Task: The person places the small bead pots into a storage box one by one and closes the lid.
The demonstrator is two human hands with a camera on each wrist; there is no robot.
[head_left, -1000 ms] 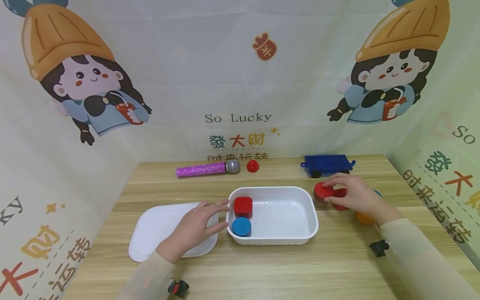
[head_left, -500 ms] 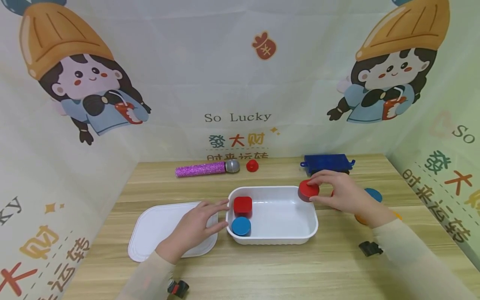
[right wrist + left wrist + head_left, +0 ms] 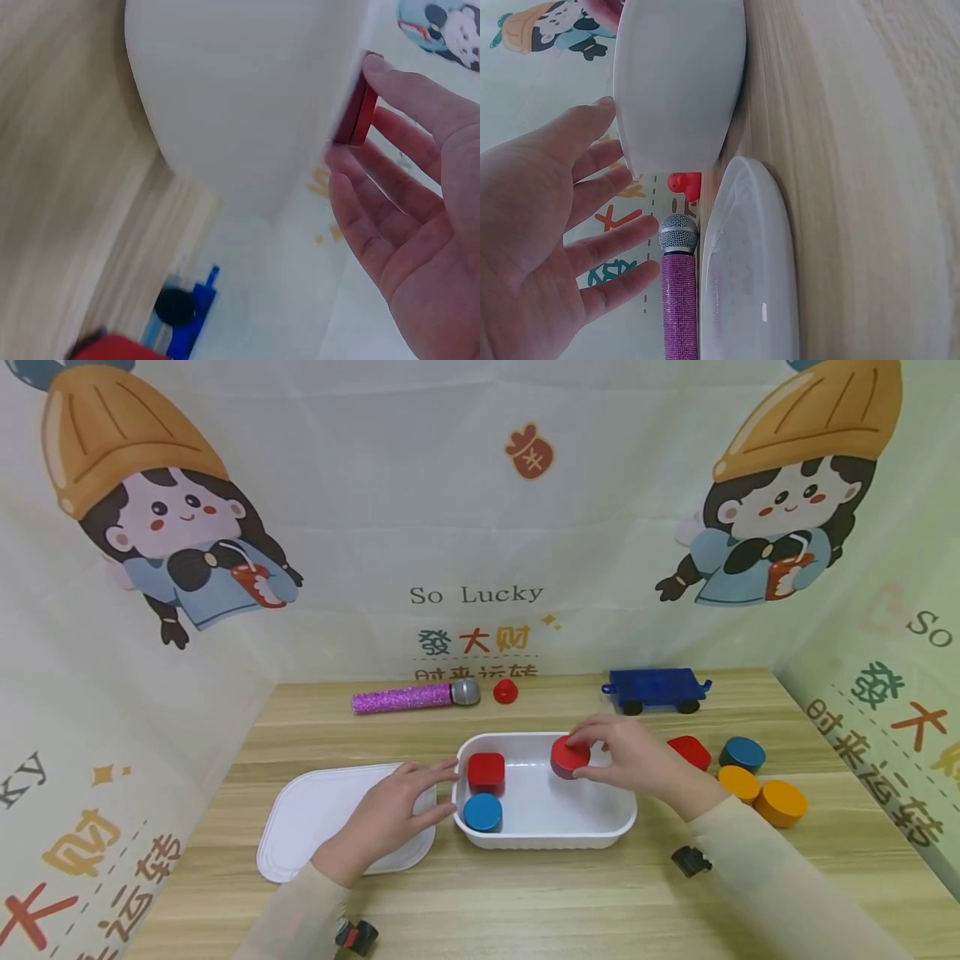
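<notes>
My right hand (image 3: pixel 632 758) pinches a round red block (image 3: pixel 568 757) between thumb and fingers, over the right half of a white plastic box (image 3: pixel 547 841). In the right wrist view the same red block (image 3: pixel 358 101) shows at the box's rim. A rounded-square red block (image 3: pixel 486 771) and a round blue block (image 3: pixel 483 812) lie at the left end inside the box. My left hand (image 3: pixel 390 810) has its fingers spread, fingertips right at the box's left rim, as the left wrist view also shows with the box wall (image 3: pixel 679 82) beside the thumb.
A white lid (image 3: pixel 300 822) lies under my left forearm. Behind stand a purple microphone (image 3: pixel 405 698), a small red piece (image 3: pixel 506 692) and a blue wheeled cart (image 3: pixel 652 689). To the right are a red block (image 3: pixel 688 752), a blue block (image 3: pixel 742 754) and two orange blocks (image 3: pixel 782 803).
My right hand has carried the round red block leftward from the table at the box's right to over the box. The left hand has stayed at the rim.
</notes>
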